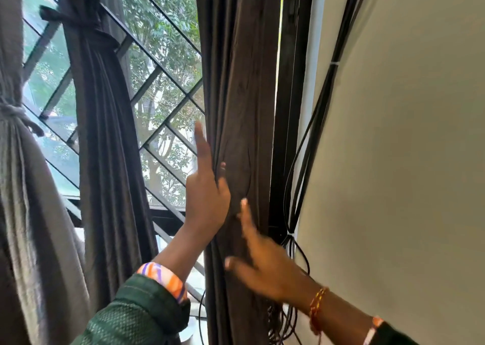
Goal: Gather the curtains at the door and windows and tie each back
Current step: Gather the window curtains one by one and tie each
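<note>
The dark brown curtain (237, 108) is hanging bunched against the right window frame (288, 108), beside the wall (406, 134). Its left edge is being gripped by the left hand (207, 197), index finger raised, the other fingers (223, 166) curled into the folds. Its front is being touched by the right hand (265, 263), fingers spread. To the left, two curtains (105, 134) are hanging already tied.

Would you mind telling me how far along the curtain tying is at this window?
Done: the grey curtain and the middle dark curtain each show a tie around them. In hand: the left hand grips the right-hand curtain, bunched against the frame, while the right hand presses it flat. Left: no tie shows on it yet.
</note>
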`<state>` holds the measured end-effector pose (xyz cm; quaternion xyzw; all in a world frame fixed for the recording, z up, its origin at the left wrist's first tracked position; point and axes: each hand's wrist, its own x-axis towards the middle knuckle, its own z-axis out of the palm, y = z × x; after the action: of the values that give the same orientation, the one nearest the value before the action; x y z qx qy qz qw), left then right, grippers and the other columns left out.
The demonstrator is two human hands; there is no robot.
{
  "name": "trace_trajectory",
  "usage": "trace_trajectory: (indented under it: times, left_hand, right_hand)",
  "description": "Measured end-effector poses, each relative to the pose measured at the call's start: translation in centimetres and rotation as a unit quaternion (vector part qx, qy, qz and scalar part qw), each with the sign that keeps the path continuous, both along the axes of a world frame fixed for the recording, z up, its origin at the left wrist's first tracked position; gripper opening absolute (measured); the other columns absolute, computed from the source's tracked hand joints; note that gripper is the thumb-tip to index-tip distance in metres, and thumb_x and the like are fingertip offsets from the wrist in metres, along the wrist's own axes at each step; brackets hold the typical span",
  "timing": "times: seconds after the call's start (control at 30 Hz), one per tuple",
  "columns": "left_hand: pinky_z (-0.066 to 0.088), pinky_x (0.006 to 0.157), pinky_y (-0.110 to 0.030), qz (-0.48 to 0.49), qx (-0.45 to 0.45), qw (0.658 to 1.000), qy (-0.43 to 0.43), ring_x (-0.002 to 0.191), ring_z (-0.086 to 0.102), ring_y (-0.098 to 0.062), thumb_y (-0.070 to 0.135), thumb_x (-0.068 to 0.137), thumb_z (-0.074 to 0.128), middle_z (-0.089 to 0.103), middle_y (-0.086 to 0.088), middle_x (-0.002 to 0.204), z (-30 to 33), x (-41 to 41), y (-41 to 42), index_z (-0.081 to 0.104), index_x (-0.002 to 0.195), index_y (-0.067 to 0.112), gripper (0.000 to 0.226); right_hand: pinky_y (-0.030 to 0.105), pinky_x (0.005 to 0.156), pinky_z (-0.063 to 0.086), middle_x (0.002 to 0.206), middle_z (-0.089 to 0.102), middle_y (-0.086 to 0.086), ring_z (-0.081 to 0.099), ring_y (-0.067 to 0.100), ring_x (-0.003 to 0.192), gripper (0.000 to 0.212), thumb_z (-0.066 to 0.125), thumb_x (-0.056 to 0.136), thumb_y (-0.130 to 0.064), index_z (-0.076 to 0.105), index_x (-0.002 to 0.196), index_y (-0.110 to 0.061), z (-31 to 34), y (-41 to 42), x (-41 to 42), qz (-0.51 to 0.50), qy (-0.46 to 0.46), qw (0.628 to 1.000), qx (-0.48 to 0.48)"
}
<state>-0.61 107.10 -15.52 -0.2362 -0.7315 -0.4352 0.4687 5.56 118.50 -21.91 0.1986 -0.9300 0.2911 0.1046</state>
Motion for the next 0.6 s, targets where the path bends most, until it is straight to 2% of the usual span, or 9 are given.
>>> trace_trajectory:
  times: [0.03,0.1,0.17,0.27,0.33,0.43,0.5,0.57,0.6]
  left_hand:
    - [0.035,0.043,-0.011,0.004,0.017,1.000,-0.012,0.037,0.035,-0.008,-0.002,0.086,0.050,0.048,-0.024,0.059,0.1,0.2,-0.1,-0.003,0.147,0.013,0.082]
    - [0.036,0.043,-0.010,0.002,0.021,0.999,-0.041,0.041,0.046,-0.020,0.003,0.085,0.048,0.054,-0.020,0.057,0.1,0.9,0.3,0.002,0.147,0.007,0.077]
    - [0.044,0.049,-0.030,0.017,-0.058,0.998,-0.026,0.053,0.058,-0.038,0.008,0.081,0.045,0.062,-0.022,0.064,0.1,1.4,1.3,0.021,0.145,0.007,0.068]
    - [0.030,0.041,-0.028,0.078,-0.203,0.976,-0.015,0.047,0.059,-0.035,0.008,0.076,0.062,0.062,-0.014,0.058,0.4,2.2,3.1,0.041,0.136,0.005,0.063]
    - [0.022,0.034,-0.023,0.121,-0.275,0.950,0.082,0.035,0.055,-0.019,0.019,0.068,0.070,0.059,-0.005,0.049,1.1,2.6,4.1,0.056,0.120,0.001,0.056]
    - [0.039,0.037,-0.020,0.026,-0.320,0.939,0.126,0.045,0.061,-0.014,0.054,0.086,0.038,0.067,-0.001,0.059,3.5,3.2,3.3,0.061,0.110,0.012,0.054]
    - [0.050,0.055,-0.024,-0.050,-0.241,0.967,0.071,0.065,0.068,-0.012,0.074,0.079,0.022,0.073,0.003,0.073,7.1,3.0,2.3,0.058,0.112,0.028,0.067]
    - [0.052,0.067,-0.026,-0.154,-0.086,0.984,-0.033,0.069,0.068,-0.009,0.069,0.074,0.037,0.074,0.005,0.074,10.4,1.9,1.3,0.056,0.115,0.033,0.058]
    - [0.054,0.068,-0.030,-0.177,-0.001,0.983,-0.047,0.067,0.068,-0.013,0.059,0.076,0.049,0.073,0.002,0.070,12.0,0.8,1.1,0.058,0.114,0.024,0.053]
  right_hand:
    - [0.032,0.101,0.044,0.147,0.041,-0.001,0.055,0.014,0.120,0.090,0.051,0.093,-0.035,-0.029,0.129,-0.053,1.7,0.2,-0.1,-0.020,0.025,0.997,-0.075]
    - [0.029,0.106,0.040,0.151,0.033,-0.001,0.043,0.003,0.127,0.079,0.052,0.092,-0.035,-0.008,0.144,-0.039,6.1,0.6,-0.9,-0.044,0.090,0.967,-0.233]
    - [0.030,0.106,0.040,0.148,0.039,0.001,0.042,0.002,0.128,0.077,0.056,0.088,-0.042,0.011,0.149,-0.029,11.2,0.5,-1.3,-0.045,0.165,0.940,-0.294]
    - [0.029,0.098,0.046,0.128,0.057,-0.004,0.056,0.010,0.114,0.085,0.064,0.078,-0.051,0.026,0.146,-0.017,17.9,0.3,-1.4,-0.112,0.247,0.936,-0.225]
    - [0.034,0.090,0.049,0.112,0.061,0.002,0.059,0.021,0.107,0.069,0.066,0.080,-0.034,0.036,0.137,-0.008,21.0,0.7,-1.3,-0.175,0.274,0.930,-0.174]
    - [0.036,0.080,0.045,0.102,0.059,0.016,0.057,0.035,0.102,0.027,0.052,0.086,-0.010,0.049,0.111,-0.001,22.5,1.9,-0.9,-0.224,0.267,0.933,-0.094]
    - [0.032,0.081,0.041,0.112,0.058,0.021,0.054,0.035,0.107,0.024,0.047,0.088,-0.007,0.050,0.111,0.000,22.6,2.8,-0.5,-0.229,0.254,0.936,-0.077]
    - [0.027,0.078,0.039,0.114,0.057,0.019,0.054,0.033,0.109,0.027,0.046,0.089,-0.005,0.050,0.115,-0.001,22.5,3.6,-0.1,-0.216,0.245,0.941,-0.093]
    - [0.025,0.078,0.039,0.112,0.057,0.016,0.054,0.032,0.108,0.028,0.045,0.089,-0.005,0.049,0.117,-0.003,22.6,3.8,0.0,-0.206,0.236,0.944,-0.107]
